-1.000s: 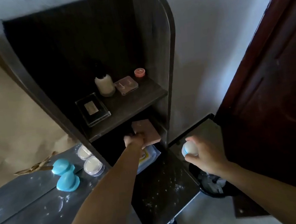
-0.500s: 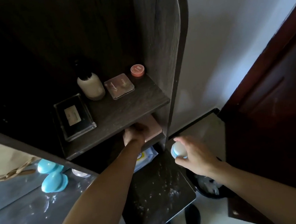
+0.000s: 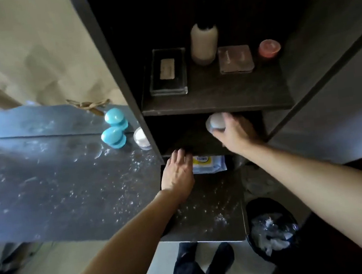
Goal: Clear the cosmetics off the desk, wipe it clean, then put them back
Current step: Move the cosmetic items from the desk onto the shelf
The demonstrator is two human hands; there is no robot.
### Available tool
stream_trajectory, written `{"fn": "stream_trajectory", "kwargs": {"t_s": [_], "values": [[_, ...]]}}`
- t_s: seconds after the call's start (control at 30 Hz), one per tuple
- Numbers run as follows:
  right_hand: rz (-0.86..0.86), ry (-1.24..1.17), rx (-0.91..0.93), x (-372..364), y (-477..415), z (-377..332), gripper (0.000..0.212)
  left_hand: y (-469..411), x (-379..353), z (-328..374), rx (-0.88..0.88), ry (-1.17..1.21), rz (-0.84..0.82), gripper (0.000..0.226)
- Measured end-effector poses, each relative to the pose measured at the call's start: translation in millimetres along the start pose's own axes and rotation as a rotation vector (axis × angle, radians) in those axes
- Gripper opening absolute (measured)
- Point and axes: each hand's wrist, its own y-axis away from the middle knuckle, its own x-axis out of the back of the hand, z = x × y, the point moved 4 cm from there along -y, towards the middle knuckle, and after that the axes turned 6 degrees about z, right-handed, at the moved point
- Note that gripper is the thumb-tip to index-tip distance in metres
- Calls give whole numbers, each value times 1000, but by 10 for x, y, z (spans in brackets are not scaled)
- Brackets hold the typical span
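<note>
Right hand (image 3: 234, 133), centre of frame: fingers closed around a small white rounded jar (image 3: 215, 122), held inside the dark lower shelf compartment (image 3: 189, 135). Left hand (image 3: 177, 174), just below: fingers spread, holding nothing, fingertips at the compartment's front edge beside a blue-and-yellow wipes packet (image 3: 209, 164). Upper shelf (image 3: 217, 102): black rectangular case (image 3: 167, 75), cream bottle (image 3: 204, 41), pink compact (image 3: 235, 59), small coral pot (image 3: 269, 48). Dusty grey worktop (image 3: 44, 189), left: two turquoise egg-shaped cases (image 3: 113, 132), white open jar (image 3: 142, 138).
</note>
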Motion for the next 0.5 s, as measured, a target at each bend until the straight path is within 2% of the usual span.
{"fn": "stream_trajectory", "kwargs": {"t_s": [0.17,0.23,0.37,0.5], "values": [[-159,-6,-76,-446,-290,-102,52,149,-168,-116,25,-18,84,52],[-150,24,-57,-481,-329,-111,47,169,-185,-129,29,-14,75,52],[-80,224,114,-356,-291,-197,39,190,-157,-121,43,-28,33,54],[-98,249,141,-290,-224,-225,42,206,-83,-84,71,-30,7,52]]}}
